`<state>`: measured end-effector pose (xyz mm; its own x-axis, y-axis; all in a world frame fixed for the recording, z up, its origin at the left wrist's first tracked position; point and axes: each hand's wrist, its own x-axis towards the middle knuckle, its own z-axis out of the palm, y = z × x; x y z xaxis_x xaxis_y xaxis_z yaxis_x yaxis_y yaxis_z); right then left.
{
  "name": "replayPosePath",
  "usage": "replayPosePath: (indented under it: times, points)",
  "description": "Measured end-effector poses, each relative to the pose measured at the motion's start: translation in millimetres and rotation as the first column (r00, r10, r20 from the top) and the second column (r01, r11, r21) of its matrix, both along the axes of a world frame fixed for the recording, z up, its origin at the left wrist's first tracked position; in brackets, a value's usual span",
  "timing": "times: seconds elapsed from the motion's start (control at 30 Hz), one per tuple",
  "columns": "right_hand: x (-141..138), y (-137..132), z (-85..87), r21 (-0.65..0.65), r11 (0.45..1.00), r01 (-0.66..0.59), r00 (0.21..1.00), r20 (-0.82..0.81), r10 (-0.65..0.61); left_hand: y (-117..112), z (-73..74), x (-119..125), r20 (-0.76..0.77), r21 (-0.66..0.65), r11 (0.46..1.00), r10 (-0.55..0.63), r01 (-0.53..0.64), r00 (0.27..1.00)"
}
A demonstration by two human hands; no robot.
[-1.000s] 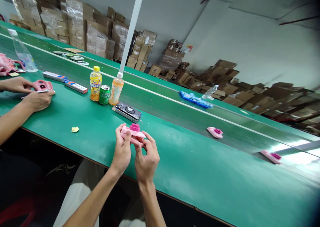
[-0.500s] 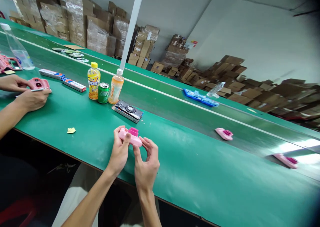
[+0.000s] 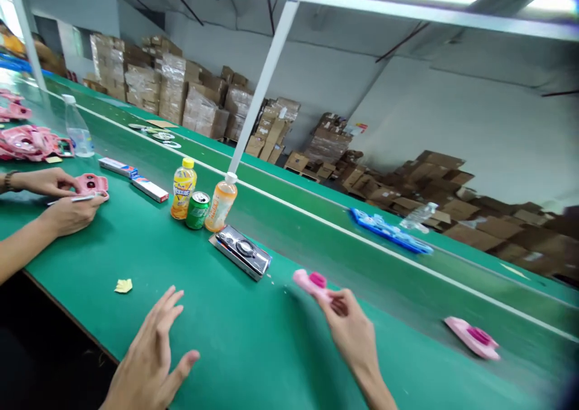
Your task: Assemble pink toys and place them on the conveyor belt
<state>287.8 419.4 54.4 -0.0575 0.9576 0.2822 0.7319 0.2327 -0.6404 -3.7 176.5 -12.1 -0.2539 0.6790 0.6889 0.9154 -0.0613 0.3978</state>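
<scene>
My right hand (image 3: 350, 328) is stretched forward over the green table (image 3: 253, 343) and pinches a small pink toy camera (image 3: 311, 282) by its near end. The toy hangs just above the table, close to the belt's edge. My left hand (image 3: 151, 356) hovers low at the near side with its fingers spread and nothing in it. A second pink toy camera (image 3: 473, 336) lies on the conveyor belt (image 3: 316, 247) to the right.
Two drink bottles (image 3: 183, 181) and a green can (image 3: 198, 210) stand ahead, with a dark box (image 3: 242, 252) beside them. A co-worker's hands (image 3: 63, 208) at left hold another pink toy (image 3: 91, 184). A yellow scrap (image 3: 123, 286) and a blue tray (image 3: 389, 231) lie further off.
My left hand let go of the pink toy camera and drew back, fingers spread. My right hand carried the toy forward and right toward the belt. The view tilted up.
</scene>
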Motion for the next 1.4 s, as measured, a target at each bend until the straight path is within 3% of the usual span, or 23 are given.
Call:
replayPosePath:
  times: [0.07,0.13,0.2,0.27,0.43,0.53,0.73,0.83,0.97,1.17,1.4]
  points:
    - [6.9,70.6,-5.2,0.085,0.989,0.123,0.979,0.153,-0.135,9.9,0.3,-4.7,-0.198,0.024,0.991,0.131,-0.128,0.971]
    - [6.1,122.1,-12.2,0.116,0.983,0.140,0.962,0.221,-0.163,19.9,1.2,-4.3,-0.314,0.027,0.983,0.180,-0.181,0.932]
    - [5.1,149.9,-19.9,0.121,0.984,0.129,0.950,0.270,-0.158,26.0,0.5,-2.2,-0.364,0.042,0.978,0.207,-0.206,0.908]
    - [6.4,158.8,-27.8,0.127,0.981,0.144,0.931,0.320,-0.178,27.6,-1.8,-1.2,-0.392,0.055,0.978,0.206,-0.201,0.897]
    - [5.6,138.2,-44.7,0.290,0.914,0.285,0.851,0.361,-0.380,23.9,-7.4,-3.0,-0.395,0.055,0.981,0.191,-0.185,0.899]
    - [2.0,114.5,-52.3,0.360,0.887,0.291,0.834,0.359,-0.419,19.2,-8.2,0.5,-0.374,-0.007,0.980,0.182,-0.199,0.909]
    - [7.2,82.2,-61.2,0.082,0.982,0.171,0.790,0.584,-0.187,11.4,-6.6,8.0,-0.224,-0.269,0.950,0.100,-0.160,0.970]
    - [11.2,64.2,-58.0,-0.011,0.993,0.117,0.747,0.660,-0.081,6.8,-1.6,9.7,-0.085,-0.411,0.908,0.048,-0.079,0.995]
    - [17.0,39.8,-50.2,-0.081,0.997,0.001,0.670,0.740,0.060,0.5,8.3,11.3,0.037,-0.488,0.873,0.003,0.016,0.999]
    - [22.9,27.0,-47.4,-0.107,0.993,-0.056,0.329,0.937,0.120,-1.4,14.1,11.2,0.093,-0.492,0.869,-0.010,0.054,0.996]
    - [32.1,51.3,-57.4,-0.063,0.994,-0.090,0.413,0.906,0.094,4.5,4.5,11.6,0.150,-0.401,0.914,-0.006,0.066,0.989]
